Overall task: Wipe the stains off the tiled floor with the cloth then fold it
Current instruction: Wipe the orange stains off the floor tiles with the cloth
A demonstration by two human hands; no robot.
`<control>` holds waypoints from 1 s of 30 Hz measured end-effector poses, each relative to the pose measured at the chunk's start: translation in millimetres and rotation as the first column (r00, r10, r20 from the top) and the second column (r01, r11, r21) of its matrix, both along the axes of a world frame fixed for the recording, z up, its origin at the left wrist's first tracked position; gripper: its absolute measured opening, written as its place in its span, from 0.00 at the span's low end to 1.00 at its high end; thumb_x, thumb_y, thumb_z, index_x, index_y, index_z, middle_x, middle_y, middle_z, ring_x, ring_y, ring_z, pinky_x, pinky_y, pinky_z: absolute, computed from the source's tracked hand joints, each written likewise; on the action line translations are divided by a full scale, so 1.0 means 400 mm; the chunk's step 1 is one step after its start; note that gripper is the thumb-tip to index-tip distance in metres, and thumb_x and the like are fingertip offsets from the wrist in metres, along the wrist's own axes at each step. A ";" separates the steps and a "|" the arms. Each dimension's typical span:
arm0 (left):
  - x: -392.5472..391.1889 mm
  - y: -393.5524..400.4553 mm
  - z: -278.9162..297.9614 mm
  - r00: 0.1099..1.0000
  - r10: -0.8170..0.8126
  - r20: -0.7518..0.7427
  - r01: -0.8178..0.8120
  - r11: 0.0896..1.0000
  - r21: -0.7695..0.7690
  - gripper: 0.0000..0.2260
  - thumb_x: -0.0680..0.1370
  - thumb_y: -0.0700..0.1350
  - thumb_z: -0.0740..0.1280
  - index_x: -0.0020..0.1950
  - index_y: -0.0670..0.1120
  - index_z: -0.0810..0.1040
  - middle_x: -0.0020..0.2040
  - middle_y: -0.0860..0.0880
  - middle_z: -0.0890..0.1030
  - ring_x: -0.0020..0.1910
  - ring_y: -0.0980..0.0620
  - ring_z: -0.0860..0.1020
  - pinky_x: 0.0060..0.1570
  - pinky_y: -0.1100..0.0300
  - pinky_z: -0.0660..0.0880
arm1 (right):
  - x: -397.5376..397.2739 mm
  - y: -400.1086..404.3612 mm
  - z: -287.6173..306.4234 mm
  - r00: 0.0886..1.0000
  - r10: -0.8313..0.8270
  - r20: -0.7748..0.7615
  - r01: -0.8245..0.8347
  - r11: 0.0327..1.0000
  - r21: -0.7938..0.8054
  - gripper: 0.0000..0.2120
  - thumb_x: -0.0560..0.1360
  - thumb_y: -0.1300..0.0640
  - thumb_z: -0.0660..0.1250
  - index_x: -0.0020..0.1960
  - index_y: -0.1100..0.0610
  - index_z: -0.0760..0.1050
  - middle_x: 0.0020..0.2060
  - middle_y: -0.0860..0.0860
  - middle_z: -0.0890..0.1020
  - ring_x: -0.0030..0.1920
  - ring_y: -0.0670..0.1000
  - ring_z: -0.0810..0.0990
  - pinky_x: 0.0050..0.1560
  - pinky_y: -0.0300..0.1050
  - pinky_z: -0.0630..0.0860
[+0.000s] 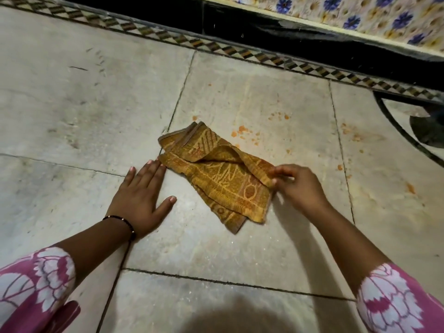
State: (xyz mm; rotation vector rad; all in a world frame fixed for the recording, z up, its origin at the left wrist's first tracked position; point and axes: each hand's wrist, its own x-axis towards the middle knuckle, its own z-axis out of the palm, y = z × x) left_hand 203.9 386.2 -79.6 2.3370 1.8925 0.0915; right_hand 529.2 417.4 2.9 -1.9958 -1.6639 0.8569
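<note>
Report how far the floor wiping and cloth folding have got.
Done: little; orange stains remain on the tiled floor beyond the cloth. In hand: the cloth lies loosely folded, right hand pinching its edge, left hand flat beside it. Left: wipe the stains, then fold neatly.

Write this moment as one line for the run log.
left hand flat on floor | right hand pinching cloth | stains remain

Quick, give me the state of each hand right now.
Left hand: open, flat on the floor, fingertips at the cloth edge.
Right hand: fingers pinching the cloth's right edge.
</note>
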 end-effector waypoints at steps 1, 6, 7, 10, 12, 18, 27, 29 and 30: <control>0.001 0.001 -0.001 1.000 -0.001 -0.001 0.001 1.000 -0.002 0.35 0.76 0.64 0.46 0.77 0.44 0.53 0.77 0.45 0.56 0.76 0.49 0.53 0.74 0.51 0.44 | 0.015 -0.013 -0.035 0.995 0.055 0.087 -0.055 0.998 -0.002 0.13 0.71 0.64 0.71 0.55 0.56 0.80 0.54 0.51 0.79 0.51 0.47 0.75 0.47 0.26 0.67; 0.002 0.002 0.001 1.000 -0.014 0.006 0.014 1.000 0.009 0.35 0.76 0.64 0.47 0.77 0.43 0.54 0.77 0.45 0.57 0.76 0.49 0.54 0.74 0.52 0.43 | 0.007 -0.004 -0.099 0.956 0.013 0.292 -0.066 0.983 0.171 0.13 0.70 0.62 0.71 0.55 0.57 0.79 0.52 0.53 0.77 0.55 0.56 0.72 0.51 0.46 0.71; 0.002 0.002 0.002 1.000 -0.016 0.008 0.016 1.000 0.008 0.36 0.76 0.64 0.47 0.77 0.43 0.54 0.77 0.45 0.57 0.76 0.48 0.54 0.74 0.52 0.44 | 0.005 -0.001 -0.087 0.944 -0.001 0.330 -0.068 0.978 0.198 0.10 0.71 0.62 0.70 0.52 0.57 0.80 0.49 0.53 0.78 0.53 0.56 0.72 0.49 0.47 0.71; 0.002 0.001 0.004 1.000 -0.009 0.007 0.009 1.000 0.005 0.36 0.76 0.64 0.46 0.77 0.43 0.54 0.77 0.45 0.57 0.76 0.49 0.53 0.74 0.51 0.44 | 0.002 -0.024 -0.024 0.947 -0.031 0.320 -0.076 0.945 0.317 0.05 0.71 0.60 0.70 0.46 0.55 0.82 0.41 0.49 0.80 0.50 0.55 0.72 0.47 0.50 0.70; 0.003 0.001 0.004 1.000 -0.006 0.010 0.006 1.000 0.002 0.35 0.76 0.64 0.46 0.77 0.43 0.53 0.77 0.45 0.57 0.76 0.49 0.53 0.74 0.51 0.44 | -0.026 -0.067 0.025 0.976 0.017 0.217 -0.100 0.920 0.378 0.03 0.71 0.58 0.71 0.45 0.54 0.82 0.38 0.45 0.79 0.48 0.51 0.71 0.45 0.47 0.67; 0.003 0.000 0.006 0.999 -0.004 0.032 0.004 1.000 0.006 0.35 0.76 0.65 0.46 0.77 0.44 0.53 0.77 0.45 0.56 0.76 0.50 0.52 0.74 0.52 0.43 | -0.120 -0.144 -0.002 0.795 0.449 0.407 -0.457 0.886 -0.082 0.17 0.72 0.41 0.59 0.45 0.49 0.83 0.42 0.48 0.81 0.48 0.52 0.74 0.44 0.45 0.66; 0.002 -0.002 0.010 0.999 -0.011 0.033 0.010 1.000 0.007 0.35 0.77 0.64 0.47 0.76 0.43 0.56 0.77 0.44 0.57 0.76 0.49 0.53 0.73 0.52 0.44 | -0.351 0.084 -0.023 0.736 0.503 0.453 -0.515 0.850 -0.106 0.28 0.73 0.39 0.64 0.67 0.53 0.70 0.64 0.54 0.71 0.64 0.58 0.67 0.58 0.51 0.70; 0.003 -0.001 0.009 0.999 -0.010 0.040 0.010 1.000 0.007 0.35 0.77 0.64 0.48 0.76 0.43 0.56 0.77 0.44 0.58 0.76 0.49 0.54 0.73 0.51 0.44 | -0.366 0.104 -0.050 0.764 0.445 0.467 -0.486 0.873 -0.036 0.22 0.74 0.42 0.65 0.63 0.54 0.73 0.60 0.53 0.73 0.60 0.57 0.70 0.54 0.50 0.73; 0.004 0.000 0.009 0.999 -0.013 0.043 0.012 1.000 0.011 0.35 0.77 0.64 0.48 0.77 0.43 0.56 0.77 0.45 0.57 0.76 0.50 0.53 0.73 0.51 0.45 | -0.364 0.110 -0.056 0.815 0.399 0.421 -0.448 0.894 0.021 0.17 0.74 0.46 0.66 0.59 0.54 0.75 0.55 0.52 0.76 0.55 0.55 0.73 0.50 0.48 0.75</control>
